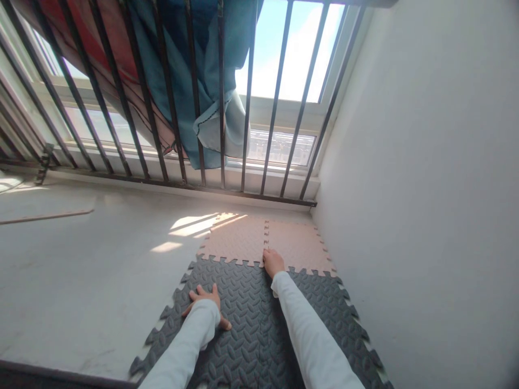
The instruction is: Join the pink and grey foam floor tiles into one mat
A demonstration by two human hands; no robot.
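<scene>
1. The left hand (206, 301) is lying flat with fingers spread on the dark grey foam mat (251, 324), pinching nothing.
2. The right hand (272, 262) is pressing down at the toothed seam where the grey mat is meeting the two pink foam tiles (243, 237); whether its fingers are spread or together cannot be told.
3. The mats are lying on the pale floor (81, 270), tucked into the corner beside the white wall (425, 189).
4. Black window bars (279, 92) are standing behind, with blue cloth (203, 70) hanging among them.
</scene>
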